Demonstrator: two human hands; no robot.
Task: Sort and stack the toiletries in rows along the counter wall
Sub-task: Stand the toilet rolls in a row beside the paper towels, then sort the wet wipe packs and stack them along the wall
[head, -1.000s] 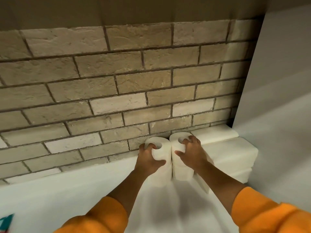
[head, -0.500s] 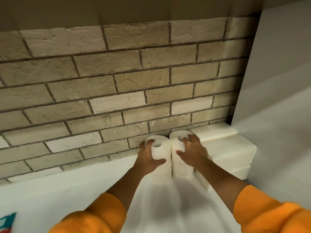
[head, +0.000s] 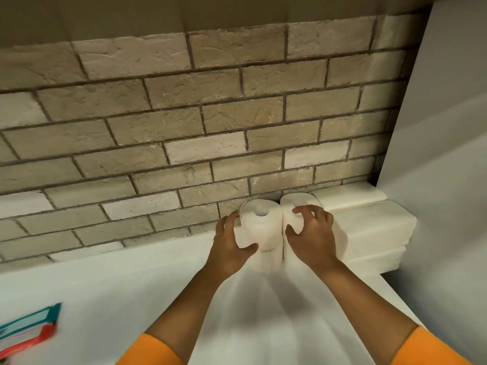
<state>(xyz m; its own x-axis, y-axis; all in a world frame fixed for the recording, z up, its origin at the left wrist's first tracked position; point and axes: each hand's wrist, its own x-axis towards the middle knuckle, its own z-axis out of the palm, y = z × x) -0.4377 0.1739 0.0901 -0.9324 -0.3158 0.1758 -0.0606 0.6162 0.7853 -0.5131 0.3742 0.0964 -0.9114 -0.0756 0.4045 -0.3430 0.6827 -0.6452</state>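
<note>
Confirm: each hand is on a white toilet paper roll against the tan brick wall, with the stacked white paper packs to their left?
No. The head view shows the stacked white paper packs right of the white toilet paper rolls; the rest holds.

The left roll (head: 259, 225), white with its core hole facing up, is standing upright against the wall (head: 184, 127). The left hand (head: 229, 246) is gripping it, thumb in front and fingers on its wall side. The right roll (head: 293, 202), also white and upright, is touching it side to side and is standing against the wall too, with the right hand (head: 313, 238) curling over its top and front. Both are sitting on lower rolls (head: 267, 259), the right one mostly hidden. Just right of them along the wall, flat white packs (head: 369, 227) are lying stacked, with the top pack set back and touching the wall.
</note>
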